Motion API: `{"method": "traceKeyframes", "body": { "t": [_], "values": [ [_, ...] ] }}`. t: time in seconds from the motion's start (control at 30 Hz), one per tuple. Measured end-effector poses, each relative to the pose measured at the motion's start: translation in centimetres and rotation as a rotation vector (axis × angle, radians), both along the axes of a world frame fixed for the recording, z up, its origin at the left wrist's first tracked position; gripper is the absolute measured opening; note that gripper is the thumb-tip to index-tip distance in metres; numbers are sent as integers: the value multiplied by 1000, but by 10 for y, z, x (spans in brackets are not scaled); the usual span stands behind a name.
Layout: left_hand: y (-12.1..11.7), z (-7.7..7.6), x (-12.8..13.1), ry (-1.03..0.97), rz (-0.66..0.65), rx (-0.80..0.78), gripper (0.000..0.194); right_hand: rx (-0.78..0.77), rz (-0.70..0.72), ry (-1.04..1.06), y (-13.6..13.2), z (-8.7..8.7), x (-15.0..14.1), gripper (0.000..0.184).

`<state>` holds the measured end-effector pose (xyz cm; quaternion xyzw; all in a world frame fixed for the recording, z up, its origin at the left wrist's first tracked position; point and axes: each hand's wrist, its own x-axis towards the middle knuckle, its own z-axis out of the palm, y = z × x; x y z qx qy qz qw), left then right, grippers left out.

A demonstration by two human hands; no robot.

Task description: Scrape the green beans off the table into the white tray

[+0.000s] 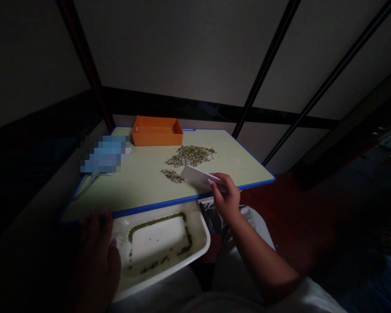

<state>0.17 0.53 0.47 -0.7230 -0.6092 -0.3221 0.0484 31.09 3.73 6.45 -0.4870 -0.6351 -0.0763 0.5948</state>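
My right hand grips a flat white scraper-like piece between thumb and fingers. Its far end touches the edge of a small cluster of greenish-brown grains on the pale board-topped table. Just beyond lies a larger scattered pile of the same grains. In deep shadow, my left hand is closed on the left side of a white basin, its thumb over the rim and its fingertips by the table's blue edge. Grains line the basin's bottom edges, below the table's front edge.
An orange open box stands at the back of the table. A blurred-out light blue item with a pale strap lies at the left. Behind the table rises a panelled wall. Reddish floor shows at the right.
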Motion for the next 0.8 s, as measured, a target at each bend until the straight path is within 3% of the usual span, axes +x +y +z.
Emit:
{"method": "traceKeyframes", "body": {
  "t": [0.53,0.8],
  "values": [
    [-1,5,2,1,12,-21,56,-163,72,-23,5,9,3,8],
    [1,-1,-2,60,-28,54,66,-179,94,-21,1,11,3,6]
  ]
}}
